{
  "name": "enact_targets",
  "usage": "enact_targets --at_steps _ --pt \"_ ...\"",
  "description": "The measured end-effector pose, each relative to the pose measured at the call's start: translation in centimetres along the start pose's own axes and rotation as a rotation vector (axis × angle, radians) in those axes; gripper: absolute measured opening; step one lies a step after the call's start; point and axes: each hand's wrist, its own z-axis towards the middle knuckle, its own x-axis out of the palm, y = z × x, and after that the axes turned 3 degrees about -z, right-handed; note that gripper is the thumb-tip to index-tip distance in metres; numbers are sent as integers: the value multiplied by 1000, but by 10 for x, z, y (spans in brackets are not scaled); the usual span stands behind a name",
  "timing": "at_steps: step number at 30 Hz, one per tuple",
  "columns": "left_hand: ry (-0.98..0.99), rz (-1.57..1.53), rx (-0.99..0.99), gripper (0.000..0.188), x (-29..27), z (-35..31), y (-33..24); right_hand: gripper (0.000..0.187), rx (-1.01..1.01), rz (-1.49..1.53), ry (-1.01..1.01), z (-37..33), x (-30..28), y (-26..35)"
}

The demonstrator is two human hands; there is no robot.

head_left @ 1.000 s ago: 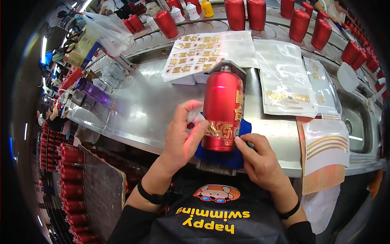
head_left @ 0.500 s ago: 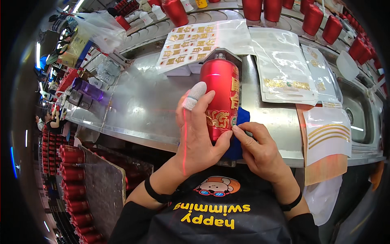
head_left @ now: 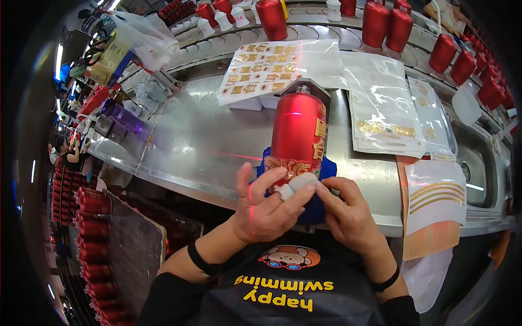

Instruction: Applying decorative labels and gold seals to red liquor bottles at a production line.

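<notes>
— Busy with what, just now?
— Pressing or smoothing, by the look of it, at the gold pattern (head_left: pixel 288 165) near the lower end of the red bottle (head_left: pixel 296 130). Laid neck-away at the near edge of the metal bench (head_left: pixel 201 141), with blue cloth (head_left: pixel 328 169) under the lower end.
— Holding how?
— Left hand (head_left: pixel 269 214): outer fingers spread loose, white finger sleeve (head_left: pixel 299 183) across the bottle's lower end, thumb close by. Right hand (head_left: pixel 353 217): fingers curled, thumb and forefinger at the lower right edge. Pinching anything, either side? Cannot tell.
— Calling for what next?
— Probably light, even pressure and a steady bottle, without dragging the gold askew.
— Containers nearby?
— Upright red bottles (head_left: pixel 375 24) along the conveyor (head_left: pixel 315 31), opaque, contents hidden. More in stacked rows (head_left: pixel 95 225) at lower left. Small white bottles (head_left: pixel 223 19), likewise opaque. Purple bottle (head_left: pixel 122 117) at far left, contents too small to make out. Clear bag (head_left: pixel 144 41) behind, contents unclear.
</notes>
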Motion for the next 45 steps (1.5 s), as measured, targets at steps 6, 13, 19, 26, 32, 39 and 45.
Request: enact_targets --at_steps 6,13,19,26,32,39,45 --pt "-101 -132 -300 41 -6 -17 23 59 31 -12 15 0 -1 1" --pt "-6 -83 -97 44 -5 -11 5 54 34 -90 12 4 -4 8" --pt "-147 -291 -357 66 6 -26 22 21 346 92 -113 47 -25 32" --pt "-69 -268 -363 89 -1 -24 30 15 74 -101 225 126 -31 27" --pt "-49 -483 -420 80 5 -18 35 17 -127 -529 -34 116 -24 21" --pt "-102 -924 -742 62 28 0 40 18 470 93 -143 69 -20 27" --pt "-100 -1117 -718 65 37 -9 46 20 454 180 -9 87 -36 19"
